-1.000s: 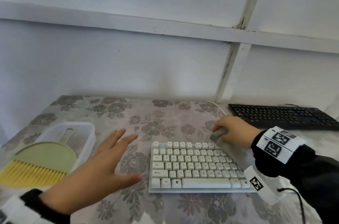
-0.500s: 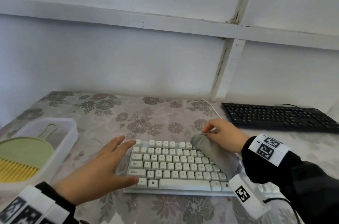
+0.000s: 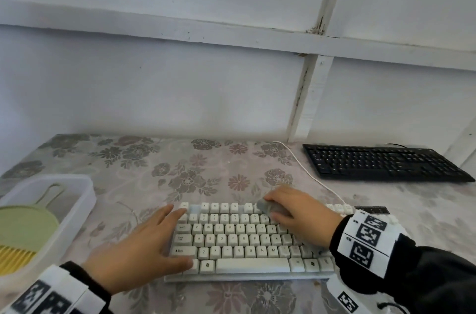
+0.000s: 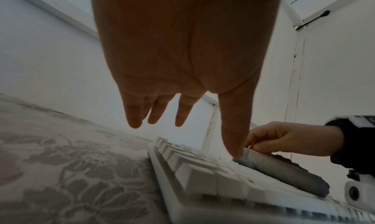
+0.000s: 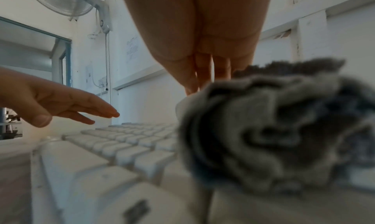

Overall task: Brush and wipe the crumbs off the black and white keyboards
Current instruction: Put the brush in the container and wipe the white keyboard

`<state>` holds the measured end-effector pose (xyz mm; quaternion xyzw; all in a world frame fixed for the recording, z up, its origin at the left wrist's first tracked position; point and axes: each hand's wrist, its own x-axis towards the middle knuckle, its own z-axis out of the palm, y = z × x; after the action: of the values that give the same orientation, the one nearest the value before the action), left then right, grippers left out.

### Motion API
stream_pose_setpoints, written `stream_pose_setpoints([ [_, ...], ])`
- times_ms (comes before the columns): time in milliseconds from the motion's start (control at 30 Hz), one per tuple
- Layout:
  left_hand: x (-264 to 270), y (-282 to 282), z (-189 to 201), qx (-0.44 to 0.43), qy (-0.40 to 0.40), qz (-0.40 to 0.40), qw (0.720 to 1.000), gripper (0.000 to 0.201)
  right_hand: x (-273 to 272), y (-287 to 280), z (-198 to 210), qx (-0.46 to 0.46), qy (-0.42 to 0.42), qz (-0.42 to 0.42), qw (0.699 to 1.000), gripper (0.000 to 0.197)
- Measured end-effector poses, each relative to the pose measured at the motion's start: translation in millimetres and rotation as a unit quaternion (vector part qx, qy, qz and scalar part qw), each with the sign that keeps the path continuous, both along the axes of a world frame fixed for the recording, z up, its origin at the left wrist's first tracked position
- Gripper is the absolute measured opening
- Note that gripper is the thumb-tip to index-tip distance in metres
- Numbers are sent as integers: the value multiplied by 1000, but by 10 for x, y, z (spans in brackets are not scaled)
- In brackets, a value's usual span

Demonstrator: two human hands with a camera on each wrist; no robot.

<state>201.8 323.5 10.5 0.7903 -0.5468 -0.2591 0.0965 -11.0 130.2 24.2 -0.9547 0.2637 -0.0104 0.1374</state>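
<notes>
The white keyboard (image 3: 239, 239) lies in front of me on the flowered table. My right hand (image 3: 296, 210) grips a rolled grey cloth (image 3: 270, 206) and presses it on the upper rows, right of the middle. The cloth (image 4: 284, 171) runs back under the wrist, and its bunched end (image 5: 284, 131) fills the right wrist view. My left hand (image 3: 144, 249) hovers flat with straight fingers over the keyboard's left end, holding nothing. In the left wrist view the left hand (image 4: 182, 67) hangs above the keys. The black keyboard (image 3: 381, 163) lies at the back right, apart from both hands.
A clear plastic tub (image 3: 77, 195) at the left edge holds a green dustpan (image 3: 25, 226) and a yellow-bristled brush (image 3: 15, 257). The white keyboard's cable (image 3: 304, 172) curls toward the wall. A white wall with a ledge bounds the table's far side.
My right hand slid the cloth leftward along the white keyboard's top rows. My left hand moved right and now hovers over the keyboard's left end. The head view dipped closer.
</notes>
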Motion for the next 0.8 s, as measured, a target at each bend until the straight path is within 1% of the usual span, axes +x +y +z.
stream_pose_setpoints([
  [67, 22, -9, -22, 13, 8, -11, 1000, 136, -8, 3, -61, -12, 20, 6, 1000, 38],
  [133, 30, -19, -35, 11, 19, -23, 999, 135, -4, 40, -118, -46, 39, -5, 998, 45],
  [200, 50, -22, -50, -12, 39, -32, 999, 127, 10, 79, -189, -79, 55, -24, 995, 45],
  [267, 64, -11, -68, -25, 61, -35, 997, 113, 35, 99, -237, -92, 63, -33, 993, 46],
  [300, 74, -5, -82, -24, 74, -35, 996, 106, 58, 81, -250, -91, 65, -32, 993, 46],
  [333, 79, -7, -91, -25, 85, -35, 995, 104, 93, 58, -234, -86, 69, -32, 993, 44],
  [433, 59, -28, -83, -13, 79, -33, 996, 114, 274, 38, -56, -51, 72, -44, 995, 31],
  [500, 25, -36, -39, 10, 63, -25, 998, 116, 457, 120, 98, -13, 57, -45, 997, 23],
  [633, -11, -57, -5, 41, 44, -16, 998, 117, 917, 368, 239, 53, 45, -32, 997, 26],
  [700, -15, -69, -12, 45, 36, -14, 998, 119, 1168, 432, 219, 60, 38, -18, 997, 25],
  [800, -34, -84, -5, 47, 28, -15, 998, 117, 1463, 443, 132, 26, 51, 10, 998, 22],
])
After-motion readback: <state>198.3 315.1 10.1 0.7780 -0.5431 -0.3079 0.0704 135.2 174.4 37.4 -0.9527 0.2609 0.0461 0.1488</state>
